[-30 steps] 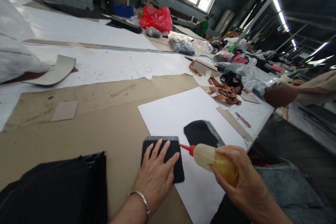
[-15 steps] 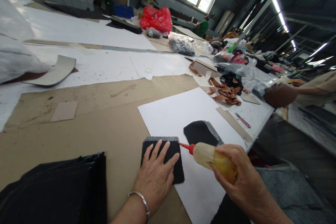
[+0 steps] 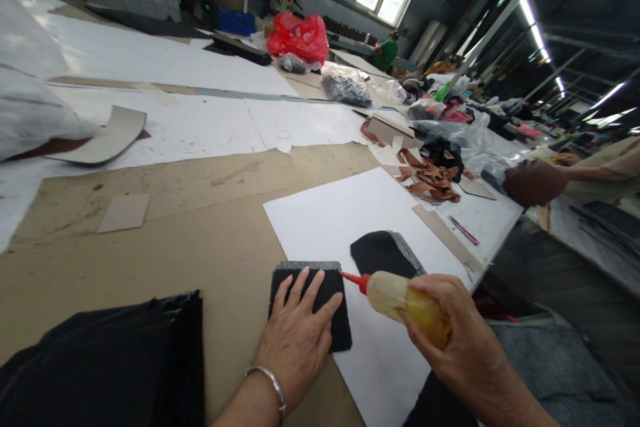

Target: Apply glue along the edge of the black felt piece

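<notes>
My left hand lies flat with fingers spread on a black piece that has a grey strip along its far edge. My right hand is wrapped round a squeeze bottle of yellowish liquid. The bottle's red nozzle tip is at the far right corner of that black piece. Beyond the bottle, a second black piece with a grey edge rests on a white sheet. Part of another black piece shows below my right hand.
A black stack stands at the near left on brown paper. Brown scraps, a pink cutter and bags lie toward the right. At the right edge, a person's forearm reaches in. A red bag is farther back.
</notes>
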`<state>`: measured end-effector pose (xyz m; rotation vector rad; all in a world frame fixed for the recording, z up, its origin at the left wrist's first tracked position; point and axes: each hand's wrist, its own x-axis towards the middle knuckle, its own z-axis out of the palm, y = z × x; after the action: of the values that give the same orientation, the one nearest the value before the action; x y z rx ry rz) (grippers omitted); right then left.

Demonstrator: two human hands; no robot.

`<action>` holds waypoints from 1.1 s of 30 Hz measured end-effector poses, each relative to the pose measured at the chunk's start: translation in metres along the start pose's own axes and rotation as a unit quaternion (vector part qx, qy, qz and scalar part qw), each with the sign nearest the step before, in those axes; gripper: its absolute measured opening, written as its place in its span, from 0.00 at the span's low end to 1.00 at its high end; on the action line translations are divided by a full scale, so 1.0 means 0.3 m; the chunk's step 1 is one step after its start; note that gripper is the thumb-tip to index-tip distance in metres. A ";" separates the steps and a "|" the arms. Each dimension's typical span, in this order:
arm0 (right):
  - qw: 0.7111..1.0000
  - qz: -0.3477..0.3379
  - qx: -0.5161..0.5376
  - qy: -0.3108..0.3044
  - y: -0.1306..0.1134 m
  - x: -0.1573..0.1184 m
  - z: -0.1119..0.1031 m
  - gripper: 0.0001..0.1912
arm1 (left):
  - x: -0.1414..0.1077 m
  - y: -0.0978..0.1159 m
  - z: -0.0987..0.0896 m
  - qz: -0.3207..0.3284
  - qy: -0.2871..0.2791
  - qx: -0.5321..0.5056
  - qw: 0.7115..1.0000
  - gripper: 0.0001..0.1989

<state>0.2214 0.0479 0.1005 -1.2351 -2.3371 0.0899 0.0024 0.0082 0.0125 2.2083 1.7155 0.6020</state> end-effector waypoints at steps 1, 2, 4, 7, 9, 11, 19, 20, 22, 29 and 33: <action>1.000 0.000 0.001 -0.001 0.000 -0.001 0.000 0.14 | 0.000 0.000 -0.001 -0.001 -0.002 -0.001 1.000 0.19; 1.000 0.001 0.001 -0.001 0.001 -0.001 0.001 0.14 | -0.001 0.000 -0.001 -0.002 -0.004 -0.002 1.000 0.19; 1.000 -0.001 0.002 -0.001 0.002 0.001 0.003 0.14 | -0.002 0.001 -0.001 -0.001 -0.001 -0.003 1.000 0.19; 1.000 -0.004 0.001 -0.001 0.001 0.006 0.005 0.14 | -0.002 0.000 0.003 0.006 0.009 0.000 1.000 0.19; 1.000 -0.006 0.001 -0.001 0.000 0.009 0.004 0.14 | -0.002 0.000 0.005 0.008 0.014 0.001 1.000 0.20; 1.000 -0.007 0.000 -0.001 -0.002 0.009 0.001 0.14 | 0.000 -0.001 0.006 0.007 0.012 0.002 1.000 0.20; 1.000 -0.009 0.004 -0.002 -0.004 0.008 0.002 0.14 | 0.003 -0.001 -0.002 0.004 0.002 0.001 1.000 0.19; 1.000 -0.008 0.007 -0.004 -0.003 0.008 0.002 0.14 | 0.002 0.000 -0.002 0.004 0.004 0.002 1.000 0.19; 1.000 -0.008 0.011 -0.006 -0.002 0.007 0.003 0.14 | 0.001 0.000 -0.001 0.006 0.009 0.005 1.000 0.19; 1.000 -0.007 0.007 -0.001 -0.002 0.001 0.004 0.13 | -0.004 -0.001 0.008 0.011 0.021 0.012 1.000 0.20; 1.000 -0.003 0.003 -0.002 -0.006 0.001 0.001 0.13 | -0.005 0.001 0.006 0.009 0.018 0.014 1.000 0.20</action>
<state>0.2197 0.0470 0.1008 -1.2272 -2.3411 0.0961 0.0032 0.0066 0.0110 2.2480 1.7329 0.6310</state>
